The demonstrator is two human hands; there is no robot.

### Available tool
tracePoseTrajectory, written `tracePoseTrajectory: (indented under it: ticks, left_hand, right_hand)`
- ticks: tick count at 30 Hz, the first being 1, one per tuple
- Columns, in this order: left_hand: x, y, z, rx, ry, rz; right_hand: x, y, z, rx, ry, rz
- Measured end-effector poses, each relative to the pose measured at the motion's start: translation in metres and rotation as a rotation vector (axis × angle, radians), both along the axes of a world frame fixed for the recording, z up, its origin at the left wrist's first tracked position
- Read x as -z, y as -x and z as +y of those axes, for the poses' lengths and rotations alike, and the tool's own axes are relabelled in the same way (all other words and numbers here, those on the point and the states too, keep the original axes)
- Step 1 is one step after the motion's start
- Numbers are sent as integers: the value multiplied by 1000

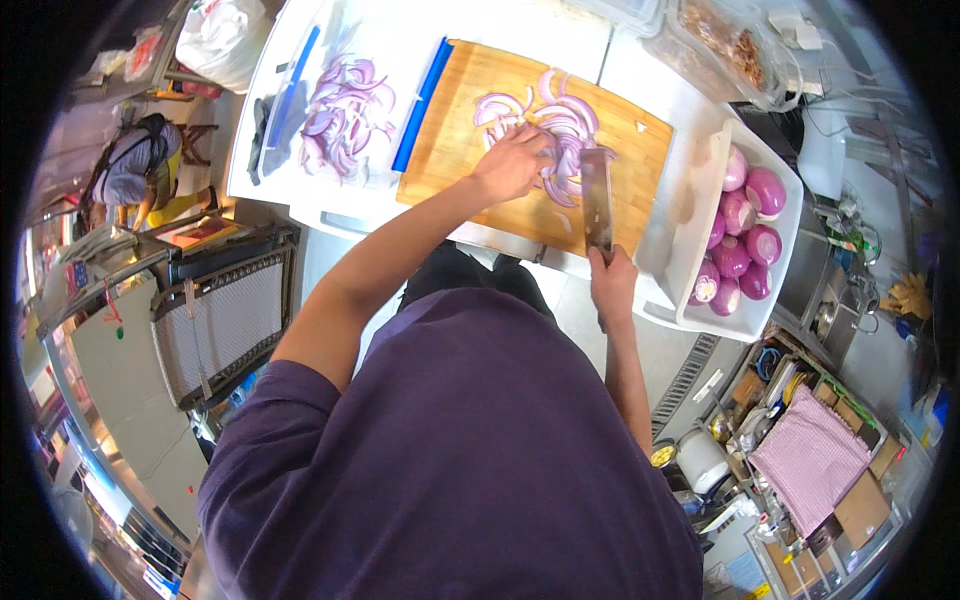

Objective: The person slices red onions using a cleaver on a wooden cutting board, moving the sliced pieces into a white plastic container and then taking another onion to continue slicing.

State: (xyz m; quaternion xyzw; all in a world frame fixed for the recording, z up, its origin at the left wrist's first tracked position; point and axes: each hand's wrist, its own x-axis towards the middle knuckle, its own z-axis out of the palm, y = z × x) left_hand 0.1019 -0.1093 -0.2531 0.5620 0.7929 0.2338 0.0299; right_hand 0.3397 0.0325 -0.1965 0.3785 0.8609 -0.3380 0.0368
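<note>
My right hand (613, 281) grips the handle of a cleaver (598, 199). Its broad blade lies over the right side of a bamboo cutting board (457, 161), at the edge of some sliced red onion (568, 127). With curled fingers, my left hand (517, 165) holds part of the sliced onion near the middle of the board; what is under the palm is hidden. Left of the board, a clear plastic container with blue edge strips (431, 101) holds more onion slices (349, 120). On the right, a white plastic bin (684, 289) contains several peeled red onions (731, 256).
A clear tub of brown dried food (720, 41) stands at the back right. Below the worktop's right side is a shelf with a checked pink cloth (810, 457). A mesh-panelled frame (225, 322) stands at the left. Farther left, another person (139, 165) bends forward.
</note>
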Motion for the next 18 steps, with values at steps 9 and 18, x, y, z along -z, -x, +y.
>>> tracePoseTrajectory:
  ticks: [9,18]
  left_hand:
    - [-8,23,30,124,148,238]
    - [5,31,5,-455,-470,-564]
  right_hand:
    - [-2,-20,-11,86,107,1]
    - [-5,-17,-11,33,69,18]
